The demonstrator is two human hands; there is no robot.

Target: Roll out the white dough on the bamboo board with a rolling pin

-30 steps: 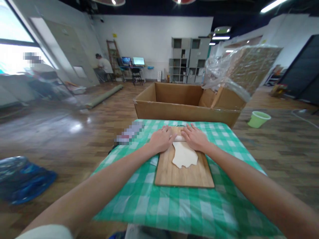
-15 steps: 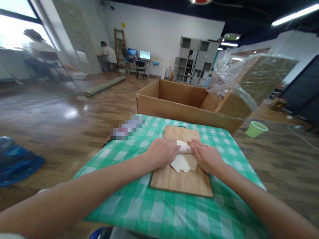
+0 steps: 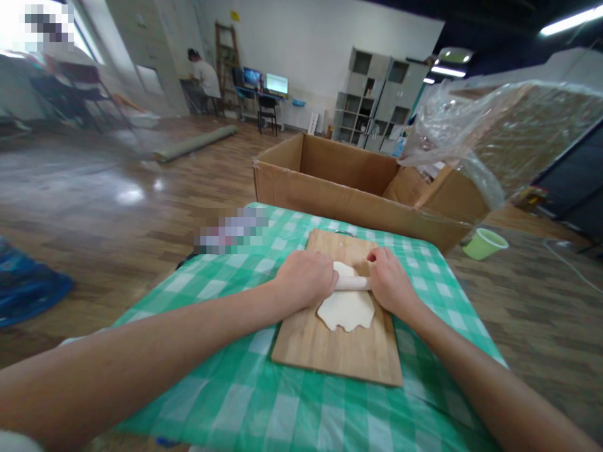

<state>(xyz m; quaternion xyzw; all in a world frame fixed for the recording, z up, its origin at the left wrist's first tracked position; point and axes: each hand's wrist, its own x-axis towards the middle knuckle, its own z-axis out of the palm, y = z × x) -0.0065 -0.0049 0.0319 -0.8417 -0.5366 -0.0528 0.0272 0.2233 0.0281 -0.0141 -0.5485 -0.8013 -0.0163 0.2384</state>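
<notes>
The left hand's (image 3: 308, 276) fingers are curled over the left end of a pale rolling pin (image 3: 352, 283), and the right hand's (image 3: 391, 282) fingers are bent around its right end, so both hands grasp it. The pin lies crosswise on a flat, ragged-edged sheet of dough (image 3: 347, 311), which shows on both its near and far sides. Under the dough is a wooden board (image 3: 339, 361) with a metal handle at its far end, resting on a green-and-white checked tablecloth (image 3: 264, 402). A pixelated object (image 3: 230, 231) lies at the cloth's far left corner.

Beyond the table stands a large open cardboard box (image 3: 330, 188); its left part shows bare inner walls, and brown cardboard slants at the right, beside clear plastic wrap (image 3: 452, 125). On the floor to the right is a light green bucket (image 3: 485, 243), its contents not discernible. Farther back, a grey cabinet (image 3: 372, 94) has open compartments, some holding small items too indistinct to name.

A second ago the pin was at the dough's far edge with the fingers stretched out flatter; now it is nearer, and the right fingers are bent.
</notes>
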